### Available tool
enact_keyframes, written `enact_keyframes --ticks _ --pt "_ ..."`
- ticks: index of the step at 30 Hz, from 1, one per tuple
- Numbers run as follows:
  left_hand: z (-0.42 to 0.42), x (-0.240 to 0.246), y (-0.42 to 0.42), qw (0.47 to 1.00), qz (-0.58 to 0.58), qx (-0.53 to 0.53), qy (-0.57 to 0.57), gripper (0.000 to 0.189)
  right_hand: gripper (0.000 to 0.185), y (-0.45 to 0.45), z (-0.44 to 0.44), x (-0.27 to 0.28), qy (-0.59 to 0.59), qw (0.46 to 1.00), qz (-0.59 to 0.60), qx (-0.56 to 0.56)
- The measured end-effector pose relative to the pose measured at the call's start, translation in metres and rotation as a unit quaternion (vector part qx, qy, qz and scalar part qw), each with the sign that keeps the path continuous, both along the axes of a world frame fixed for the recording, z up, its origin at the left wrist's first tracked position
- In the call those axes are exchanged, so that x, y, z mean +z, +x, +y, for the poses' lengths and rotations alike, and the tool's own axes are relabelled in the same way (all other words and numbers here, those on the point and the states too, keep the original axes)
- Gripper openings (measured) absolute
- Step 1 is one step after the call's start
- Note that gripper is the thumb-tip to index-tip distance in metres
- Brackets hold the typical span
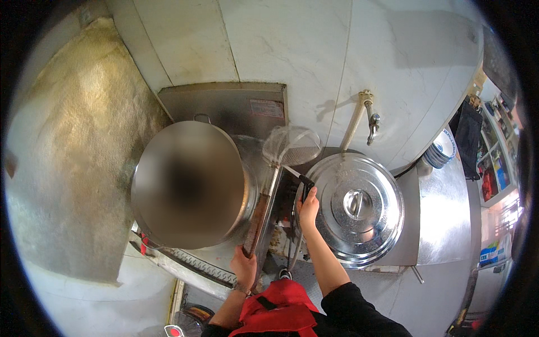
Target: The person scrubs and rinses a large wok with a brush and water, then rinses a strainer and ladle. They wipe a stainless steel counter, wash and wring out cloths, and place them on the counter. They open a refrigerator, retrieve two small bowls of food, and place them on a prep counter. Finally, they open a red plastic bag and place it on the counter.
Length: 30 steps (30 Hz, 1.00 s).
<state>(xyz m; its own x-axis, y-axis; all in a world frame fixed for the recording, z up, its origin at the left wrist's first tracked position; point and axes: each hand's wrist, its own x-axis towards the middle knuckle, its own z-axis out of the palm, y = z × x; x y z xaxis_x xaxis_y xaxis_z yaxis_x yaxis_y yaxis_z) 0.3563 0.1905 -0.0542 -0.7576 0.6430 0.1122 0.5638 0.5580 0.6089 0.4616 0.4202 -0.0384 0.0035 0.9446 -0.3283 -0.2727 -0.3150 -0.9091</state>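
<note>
My left hand [244, 267] grips the lower end of a long brown wooden handle [257, 223], whose metal shaft reaches up to a wire mesh strainer [294, 145]. In my right hand [308, 208] is the black handle of a second utensil [291, 170] with a thin metal shaft; its head overlaps the strainer, so the two are hard to tell apart. Left of them stands a large metal pot [248, 202], its contents blurred. Close beside my right hand lies a round, shiny steel lid [379, 202] with a central grip.
A metal tap [372, 122] on a pipe [353, 126] projects from the wall behind the lid. Blue-and-white bowls [440, 151] are stacked on the steel counter [444, 210] at right. A stained metal panel [92, 168] borders the pot's left side. A perforated strip [202, 265] edges the stove.
</note>
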Motion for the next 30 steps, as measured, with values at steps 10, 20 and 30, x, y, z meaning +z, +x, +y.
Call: enact_keyframes --ticks 10,20,30 --pt "-0.055 0.101 -0.043 0.715 -0.639 -0.006 0.281 0.01 0.067 -0.001 -0.005 -0.035 -0.05 0.996 -0.028 0.07" --pt "-0.103 0.104 -0.07 0.28 -0.853 0.04 0.439 0.015 0.065 -0.016 0.01 -0.045 0.032 0.998 0.045 -0.035" --pt "-0.055 0.086 -0.101 0.148 -0.881 -0.005 0.449 0.017 0.065 -0.031 0.007 -0.035 0.001 0.998 0.012 0.067"
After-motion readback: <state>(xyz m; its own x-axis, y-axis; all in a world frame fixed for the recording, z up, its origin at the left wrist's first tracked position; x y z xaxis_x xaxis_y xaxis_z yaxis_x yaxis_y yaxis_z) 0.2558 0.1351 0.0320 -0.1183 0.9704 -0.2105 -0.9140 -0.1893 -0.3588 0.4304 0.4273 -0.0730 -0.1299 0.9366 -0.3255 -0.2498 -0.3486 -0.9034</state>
